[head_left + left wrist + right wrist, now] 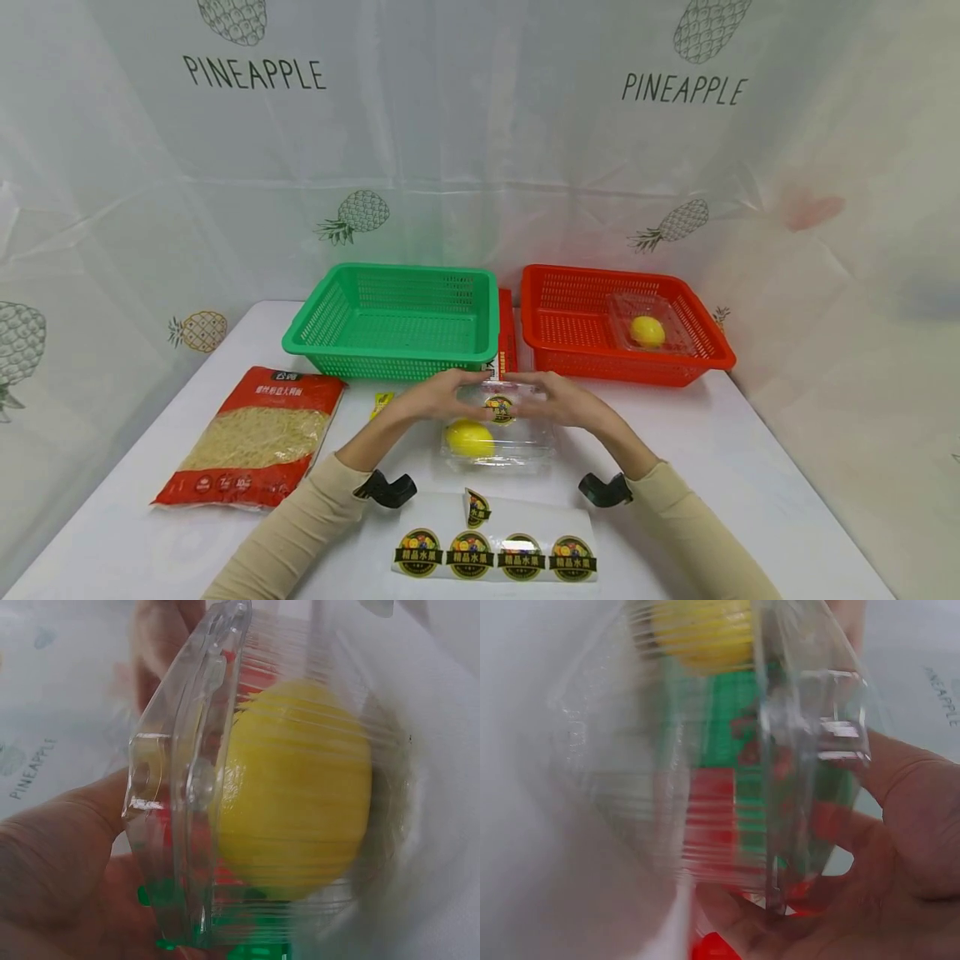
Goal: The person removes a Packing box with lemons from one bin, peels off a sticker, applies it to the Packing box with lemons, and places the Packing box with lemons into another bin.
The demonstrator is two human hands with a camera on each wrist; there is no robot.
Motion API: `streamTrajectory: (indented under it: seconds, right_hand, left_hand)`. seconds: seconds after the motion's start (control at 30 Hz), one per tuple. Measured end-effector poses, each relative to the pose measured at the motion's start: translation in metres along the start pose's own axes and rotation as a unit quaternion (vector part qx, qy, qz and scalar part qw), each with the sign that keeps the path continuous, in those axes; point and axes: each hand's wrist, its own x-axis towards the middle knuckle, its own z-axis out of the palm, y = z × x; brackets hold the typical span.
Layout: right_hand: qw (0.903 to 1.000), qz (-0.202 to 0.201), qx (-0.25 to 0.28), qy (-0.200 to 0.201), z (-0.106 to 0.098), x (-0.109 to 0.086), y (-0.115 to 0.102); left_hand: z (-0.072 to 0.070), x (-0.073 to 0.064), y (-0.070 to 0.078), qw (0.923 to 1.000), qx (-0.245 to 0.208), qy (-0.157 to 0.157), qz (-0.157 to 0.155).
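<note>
A clear plastic clamshell fruit box (517, 450) sits on the white table in front of me, its lid down. Inside, toward the left, lies a lemon (470, 438). One round black-and-gold sticker (498, 409) is on the lid. My left hand (438, 397) grips the box's left side, thumb on the lid edge in the left wrist view. From the other side my right hand (576, 402) holds it, fingers curling round the far edge in the right wrist view. Closer to me lies a sheet of stickers (495, 546) with one corner sticker (477, 508) partly lifted.
Behind the box stand a green basket (397, 367) and a red basket (622, 367), the red one holding another clear box (675, 337) with a lemon. A red pasta bag (255, 437) lies at left, near a small yellow packet (382, 402). A red package (507, 333) is between the baskets.
</note>
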Motion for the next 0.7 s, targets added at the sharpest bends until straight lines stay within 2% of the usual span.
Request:
streamTrajectory:
  seconds: [0.13,0.43,0.53,0.7]
  right_hand:
    - [0.9997,0.022,-0.009,0.01,0.0041,0.0009,-0.0035]
    - [0.9996,-0.021,0.014,-0.011,0.0003,-0.0002,0.0023]
    - [0.9997,-0.023,0.009,0.001,0.0018,0.002,0.0]
    - [0.9989,0.008,-0.021,0.042,0.0063,0.007,-0.0039]
  left_hand:
    - [0.0019,-0.0009,0.0028,0.9998,0.01,0.014,-0.012]
    - [0.0023,0.0005,-0.0003,0.9996,-0.021,0.017,0.002]
    - [0.0046,0.001,-0.0006,0.9991,-0.019,0.037,-0.008]
    - [0.0091,0.0032,0.0003,0.9968,-0.001,0.075,-0.027]
